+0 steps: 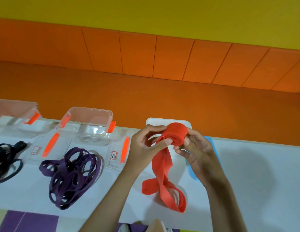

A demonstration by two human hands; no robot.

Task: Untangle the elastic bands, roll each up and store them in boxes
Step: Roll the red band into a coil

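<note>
Plainly the red band [176, 131] is soft, light and springy. Its part-wound roll sits above the white table [254, 173], loose tail trailing onto it. Left hand [142, 144] and right hand [197, 153] pinch the roll from either side — best gripped at the coil's edges, or I'd guess it uncoils.

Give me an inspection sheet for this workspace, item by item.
Surface: white table.
Job's things: red band half rolled, tail on table; purple bands and black bands tangled; clear boxes open; white box behind roll.
Clutter: blue item, partly hidden, unidentified.
Grippers: left hand and right hand both grip red roll.
Cables: nothing seen.
Surroundings: orange padded bench, yellow wall.
</note>
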